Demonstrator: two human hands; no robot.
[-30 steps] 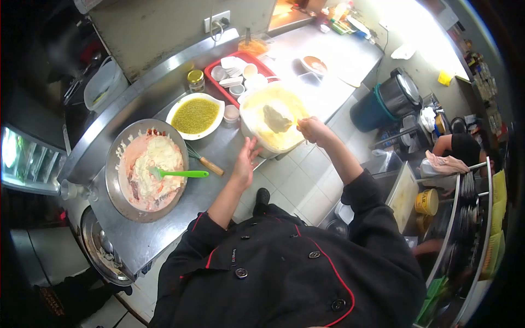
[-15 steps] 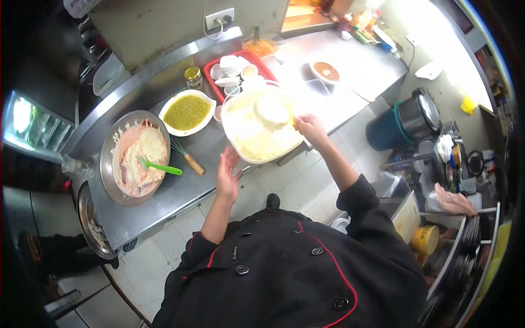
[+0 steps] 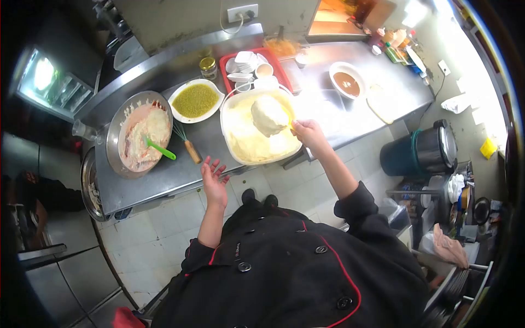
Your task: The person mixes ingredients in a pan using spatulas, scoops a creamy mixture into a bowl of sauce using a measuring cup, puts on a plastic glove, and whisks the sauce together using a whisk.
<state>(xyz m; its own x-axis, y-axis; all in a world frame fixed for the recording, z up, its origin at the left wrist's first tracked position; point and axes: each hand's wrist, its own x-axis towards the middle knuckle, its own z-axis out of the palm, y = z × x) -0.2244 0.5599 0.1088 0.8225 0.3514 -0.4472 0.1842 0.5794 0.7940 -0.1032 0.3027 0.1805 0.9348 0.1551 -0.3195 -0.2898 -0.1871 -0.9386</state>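
Note:
My right hand (image 3: 307, 133) is closed around the handle of a scoop, whose bowl is covered by a heap of pale cream (image 3: 270, 116). The heap is over a white square tub (image 3: 225, 128) of the same pale yellow cream. My left hand (image 3: 215, 183) hangs open, palm up and fingers apart, left of the tub and below a wooden-handled whisk (image 3: 191, 150). Farther left, a large metal bowl (image 3: 114, 143) contains pinkish and white cream, with a green-handled spatula (image 3: 161, 148) resting in it.
A white dish of green sauce (image 3: 194, 100), a lidded glass jar (image 3: 208, 68) and a red tray (image 3: 225, 60) of small white dishes stand behind. A bowl of brown sauce (image 3: 346, 83) is at right. Dark bins (image 3: 402, 150) stand beyond the counter's right end.
The cream heap on the scoop now shows larger and more raised over the tub. My left hand has drawn back from the tub's side, and the view has shifted.

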